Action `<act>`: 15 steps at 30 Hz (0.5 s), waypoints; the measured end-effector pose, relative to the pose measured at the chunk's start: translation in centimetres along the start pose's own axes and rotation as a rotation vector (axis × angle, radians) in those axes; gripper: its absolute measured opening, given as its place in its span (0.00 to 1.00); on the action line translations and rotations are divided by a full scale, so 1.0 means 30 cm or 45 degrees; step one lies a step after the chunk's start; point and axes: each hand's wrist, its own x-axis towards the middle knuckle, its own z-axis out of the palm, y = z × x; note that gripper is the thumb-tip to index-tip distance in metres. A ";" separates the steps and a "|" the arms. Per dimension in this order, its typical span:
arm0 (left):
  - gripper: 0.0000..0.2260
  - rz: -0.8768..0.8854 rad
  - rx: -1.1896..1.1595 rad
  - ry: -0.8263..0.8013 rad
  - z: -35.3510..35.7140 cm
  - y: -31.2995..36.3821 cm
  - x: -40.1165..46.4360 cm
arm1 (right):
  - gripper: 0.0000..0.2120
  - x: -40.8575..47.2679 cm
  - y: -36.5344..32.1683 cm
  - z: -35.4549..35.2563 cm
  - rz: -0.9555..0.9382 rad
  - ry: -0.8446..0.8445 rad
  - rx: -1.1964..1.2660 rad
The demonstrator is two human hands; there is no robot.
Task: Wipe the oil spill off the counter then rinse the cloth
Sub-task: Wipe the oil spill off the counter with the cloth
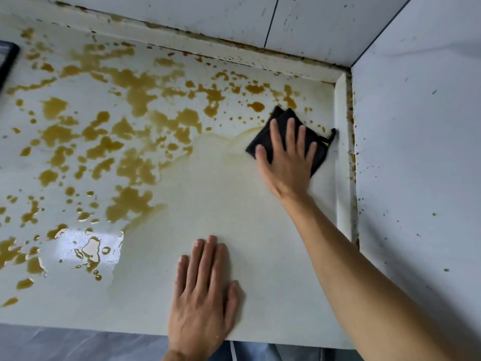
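A white counter (pixel 234 204) carries a wide brown oil spill (pixel 130 100) in blotches over its left and back parts. A smeared, mostly wiped patch runs from the middle toward the right. My right hand (pixel 286 162) lies flat with fingers spread on a folded black cloth (pixel 279 118) near the counter's right rear corner. The cloth touches the raised right rim. My left hand (pixel 203 295) rests flat, palm down, on the wiped area close to the front edge and holds nothing.
White tiled walls (pixel 416 152) flecked with dark spots close the counter at the back and right. A raised lip (pixel 341 152) runs along both walls. A dark-framed object (pixel 7 58) sits at the far left edge. The front edge (pixel 78 328) drops to grey fabric below.
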 end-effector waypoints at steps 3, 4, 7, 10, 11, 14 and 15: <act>0.32 -0.001 0.003 0.010 0.002 0.000 -0.002 | 0.33 -0.108 -0.041 0.036 -0.256 0.006 -0.042; 0.31 0.000 0.005 0.013 0.004 0.000 -0.004 | 0.33 -0.139 -0.024 0.037 -0.320 -0.023 -0.025; 0.31 0.000 -0.008 0.019 0.009 -0.002 -0.007 | 0.33 -0.196 0.041 0.026 -0.377 -0.108 0.019; 0.31 0.002 -0.015 0.024 0.015 -0.008 -0.008 | 0.34 -0.195 0.056 -0.010 -0.352 -0.150 0.130; 0.32 0.005 -0.014 0.025 0.017 -0.007 -0.009 | 0.34 -0.181 0.054 -0.027 -0.322 -0.091 0.150; 0.31 0.016 -0.018 0.024 0.016 -0.007 -0.008 | 0.29 -0.109 0.051 -0.080 -0.248 0.124 0.069; 0.31 0.015 -0.021 0.024 0.015 -0.007 -0.007 | 0.28 -0.084 0.054 -0.090 -0.238 0.125 0.028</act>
